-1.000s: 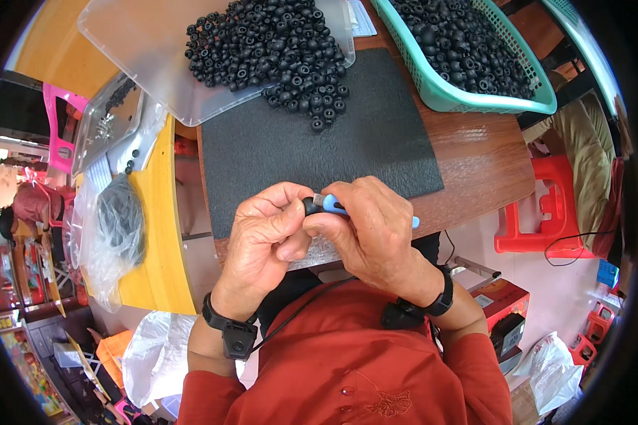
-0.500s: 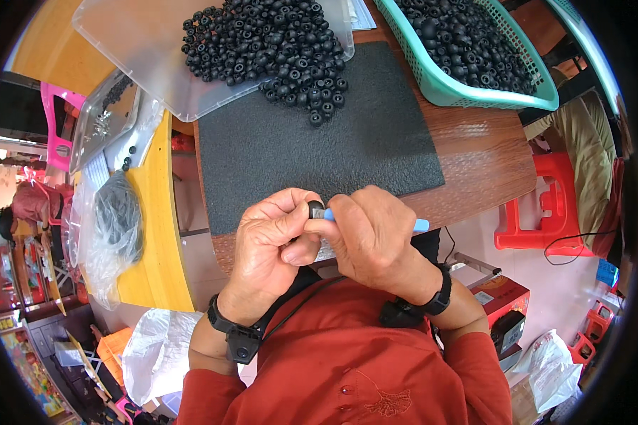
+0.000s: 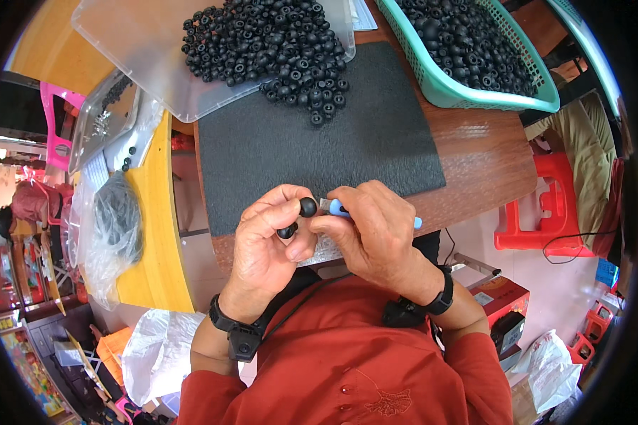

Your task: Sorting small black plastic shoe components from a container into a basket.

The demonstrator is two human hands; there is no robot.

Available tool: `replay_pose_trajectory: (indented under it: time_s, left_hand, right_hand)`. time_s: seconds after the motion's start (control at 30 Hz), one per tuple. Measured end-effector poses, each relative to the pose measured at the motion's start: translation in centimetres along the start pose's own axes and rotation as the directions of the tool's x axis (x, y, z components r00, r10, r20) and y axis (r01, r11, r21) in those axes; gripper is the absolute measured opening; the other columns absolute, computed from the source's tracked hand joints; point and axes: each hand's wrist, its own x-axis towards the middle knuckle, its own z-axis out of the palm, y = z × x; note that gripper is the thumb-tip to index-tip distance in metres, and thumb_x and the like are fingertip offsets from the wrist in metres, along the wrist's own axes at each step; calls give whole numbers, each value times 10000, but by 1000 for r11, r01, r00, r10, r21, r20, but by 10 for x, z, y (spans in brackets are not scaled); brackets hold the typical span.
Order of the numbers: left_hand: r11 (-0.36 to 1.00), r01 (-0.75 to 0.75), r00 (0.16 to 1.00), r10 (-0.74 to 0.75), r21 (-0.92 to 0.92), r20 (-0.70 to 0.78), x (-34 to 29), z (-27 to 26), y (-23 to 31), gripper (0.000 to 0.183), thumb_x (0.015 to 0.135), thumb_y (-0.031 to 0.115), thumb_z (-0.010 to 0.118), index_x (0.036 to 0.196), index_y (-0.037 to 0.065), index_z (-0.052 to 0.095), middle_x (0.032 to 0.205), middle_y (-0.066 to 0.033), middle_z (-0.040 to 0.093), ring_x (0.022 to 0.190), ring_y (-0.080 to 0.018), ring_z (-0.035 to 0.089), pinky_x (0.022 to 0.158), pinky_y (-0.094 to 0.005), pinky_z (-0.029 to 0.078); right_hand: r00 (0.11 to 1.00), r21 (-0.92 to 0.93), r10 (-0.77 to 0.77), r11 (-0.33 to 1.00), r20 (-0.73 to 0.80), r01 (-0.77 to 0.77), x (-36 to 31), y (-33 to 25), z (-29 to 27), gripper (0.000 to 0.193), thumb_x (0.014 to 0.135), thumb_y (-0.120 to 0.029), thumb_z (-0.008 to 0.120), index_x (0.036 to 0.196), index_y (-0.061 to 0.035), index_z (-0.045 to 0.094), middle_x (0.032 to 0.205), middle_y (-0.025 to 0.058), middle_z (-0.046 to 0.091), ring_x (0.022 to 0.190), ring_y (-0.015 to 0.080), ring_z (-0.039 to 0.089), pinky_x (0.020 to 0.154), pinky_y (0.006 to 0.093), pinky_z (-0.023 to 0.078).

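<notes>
My left hand [image 3: 261, 244] pinches a small black rubber-like ball [image 3: 308, 207] between thumb and forefinger. Tucked lower among its fingers is a second black ball [image 3: 286, 231]. My right hand [image 3: 376, 230] is closed round a light blue utility knife [image 3: 337, 207], whose short pale blade points left toward the pinched ball, a small gap away. The knife's tail pokes out past the right side of the fist. Both hands hover over the near edge of a dark grey mat [image 3: 319, 159].
On the mat's far side, many black hollow balls spill from a clear plastic tray [image 3: 138, 53]. A turquoise basket [image 3: 432, 83] of similar pieces stands at far right. Left, a yellow table [image 3: 164, 234] bears a plastic bag [image 3: 113, 219]. A red stool [image 3: 546, 205] stands right.
The blade has come away from the pinched ball, with my right hand slightly farther right. The second ball in my left hand now shows as the fingers have loosened.
</notes>
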Motion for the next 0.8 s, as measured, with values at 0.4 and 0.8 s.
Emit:
replay_pose_trajectory:
  time_s: [0.4, 0.8]
  left_hand:
    - [983, -38, 991, 60, 182, -118, 40, 2, 22, 183, 936, 196, 635, 893, 19, 624, 784, -76, 624, 591, -139, 563, 501, -261, 408]
    - [-429, -436, 695, 398, 791, 599, 112, -12, 36, 184, 812, 58, 715, 995, 64, 690, 788, -75, 634, 663, -198, 626, 614, -322, 491]
  right_hand:
    - [999, -15, 48, 999, 20, -48, -1, 4, -8, 215, 831, -141, 738, 881, 7, 591, 674, 101, 517, 580, 268, 530, 516, 370, 426]
    - [996, -18, 91, 996, 4, -91, -8, 11, -12, 209, 853, -161, 724, 876, 4, 598, 665, 91, 517, 579, 247, 530, 521, 361, 429]
